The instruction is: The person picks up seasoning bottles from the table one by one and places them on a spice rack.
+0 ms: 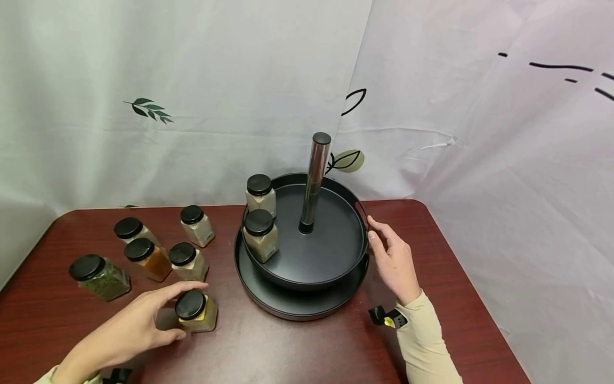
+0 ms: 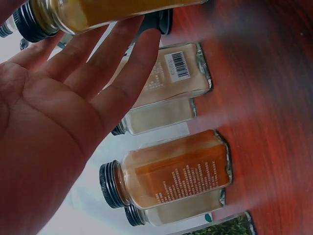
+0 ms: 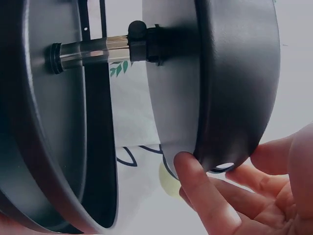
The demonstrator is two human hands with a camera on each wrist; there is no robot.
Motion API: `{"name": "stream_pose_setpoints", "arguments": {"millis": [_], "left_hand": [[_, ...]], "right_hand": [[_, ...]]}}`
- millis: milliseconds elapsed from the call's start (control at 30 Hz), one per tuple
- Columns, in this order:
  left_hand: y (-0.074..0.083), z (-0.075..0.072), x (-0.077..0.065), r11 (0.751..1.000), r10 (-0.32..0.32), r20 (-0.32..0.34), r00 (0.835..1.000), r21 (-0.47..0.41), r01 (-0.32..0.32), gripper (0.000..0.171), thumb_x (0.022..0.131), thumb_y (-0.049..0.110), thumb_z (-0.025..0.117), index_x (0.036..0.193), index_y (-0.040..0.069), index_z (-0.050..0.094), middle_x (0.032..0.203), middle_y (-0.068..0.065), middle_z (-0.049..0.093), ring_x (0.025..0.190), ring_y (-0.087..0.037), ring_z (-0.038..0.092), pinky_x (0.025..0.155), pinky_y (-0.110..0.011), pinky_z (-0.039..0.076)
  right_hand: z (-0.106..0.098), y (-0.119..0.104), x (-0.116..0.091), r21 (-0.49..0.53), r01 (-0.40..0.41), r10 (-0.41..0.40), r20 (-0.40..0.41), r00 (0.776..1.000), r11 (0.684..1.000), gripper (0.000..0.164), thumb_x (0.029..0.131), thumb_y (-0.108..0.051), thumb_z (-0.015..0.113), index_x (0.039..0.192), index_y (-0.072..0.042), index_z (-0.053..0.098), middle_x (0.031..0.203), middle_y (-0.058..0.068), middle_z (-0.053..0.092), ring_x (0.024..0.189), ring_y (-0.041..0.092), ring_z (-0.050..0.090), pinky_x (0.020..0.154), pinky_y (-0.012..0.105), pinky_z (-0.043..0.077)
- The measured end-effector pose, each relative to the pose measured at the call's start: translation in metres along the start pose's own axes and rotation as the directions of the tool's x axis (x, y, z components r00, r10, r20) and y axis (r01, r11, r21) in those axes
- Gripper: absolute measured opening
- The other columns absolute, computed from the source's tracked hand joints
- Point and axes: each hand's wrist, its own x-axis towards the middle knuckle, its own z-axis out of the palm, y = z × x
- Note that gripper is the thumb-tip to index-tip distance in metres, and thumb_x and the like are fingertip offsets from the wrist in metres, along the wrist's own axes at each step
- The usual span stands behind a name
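Observation:
My left hand (image 1: 129, 320) is spread around a square glass jar of yellow spice (image 1: 203, 319) with a black lid, thumb and fingers apart on either side. In the left wrist view that jar runs along the top edge, in front of straight fingers. My right hand (image 1: 394, 261) holds the right side of the upper tray (image 1: 331, 256) of a black two-tier rack, by its handle cutout. The right wrist view shows fingers and thumb about the upper tray's wall (image 3: 239, 88). Two jars of pale spice (image 1: 261, 245) stand at that tray's left side.
Several black-lidded jars stand left on the red-brown table (image 1: 312, 357), among them a green herb jar (image 1: 107, 282) and an orange spice jar (image 1: 155, 264). The rack's metal post (image 1: 314, 176) rises from the upper tray. The lower tray (image 1: 297, 312) sits beneath; white cloth (image 1: 216, 106) hangs behind.

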Motion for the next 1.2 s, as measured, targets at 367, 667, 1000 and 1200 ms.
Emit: {"name": "stream_pose_setpoints", "arguments": {"millis": [367,667,1000,1200], "left_hand": [[0.006,0.003,-0.001,0.998,-0.036,-0.030,0.999,0.045,0.037,0.090,0.073,-0.005,0.082,0.147,0.030,0.046,0.139,0.000,0.054,0.116,-0.001,0.058,0.081,-0.025,0.056],[0.003,0.003,-0.003,0.999,0.000,-0.043,0.999,0.044,0.002,0.088,0.073,-0.006,0.083,0.147,0.025,0.047,0.137,-0.005,0.057,0.110,-0.002,0.061,0.078,-0.025,0.056],[0.000,0.004,-0.004,0.992,0.103,-0.072,0.992,0.083,-0.097,0.085,0.072,-0.005,0.085,0.144,0.025,0.050,0.138,0.006,0.055,0.116,0.001,0.056,0.076,-0.025,0.055],[-0.005,0.006,-0.004,0.991,0.121,-0.066,0.991,0.059,-0.117,0.079,0.074,0.006,0.088,0.143,0.023,0.053,0.137,0.000,0.056,0.114,0.000,0.056,0.074,-0.026,0.054]], "right_hand": [[-0.006,0.002,0.001,0.187,-0.070,0.047,0.121,0.992,0.980,0.043,0.107,-0.018,0.052,0.148,-0.006,0.047,0.147,0.018,0.051,0.117,0.032,0.063,0.082,0.023,0.057],[-0.013,0.008,0.004,0.219,-0.091,0.045,0.209,0.977,0.971,0.052,0.106,-0.016,0.054,0.154,-0.006,0.038,0.154,0.017,0.043,0.130,0.034,0.054,0.086,0.023,0.055],[-0.016,0.010,0.006,0.301,-0.091,0.009,0.263,0.965,0.949,0.057,0.103,-0.011,0.058,0.155,-0.005,0.035,0.157,0.016,0.037,0.141,0.034,0.041,0.092,0.022,0.052],[-0.017,0.011,0.007,0.320,-0.074,-0.023,0.288,0.957,0.944,0.059,0.103,-0.009,0.057,0.157,-0.008,0.033,0.160,0.015,0.033,0.143,0.033,0.037,0.095,0.021,0.050]]}}
